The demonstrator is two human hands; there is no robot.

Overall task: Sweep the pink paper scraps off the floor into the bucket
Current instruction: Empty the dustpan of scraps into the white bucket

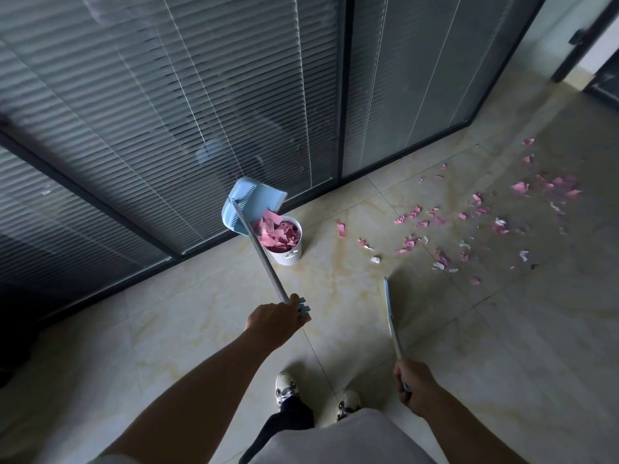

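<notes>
My left hand [274, 321] grips the top of a long metal handle that carries a light blue dustpan [249, 204]. The dustpan is tipped over a small white bucket [288, 252] by the glass wall, and pink scraps slide from it onto the pile of pink paper [279, 232] filling the bucket. My right hand [417, 386] holds the handle of a broom [390, 309], whose blue head rests low on the floor to the right of the bucket. Several pink paper scraps [469, 219] lie scattered on the tiles further right.
A glass partition with closed blinds [167, 112] runs along the left and back. A dark door frame [586, 45] stands at the far right. A few white scraps [375, 259] lie among the pink ones. My feet in pale shoes [286, 390] stand on the beige tiles.
</notes>
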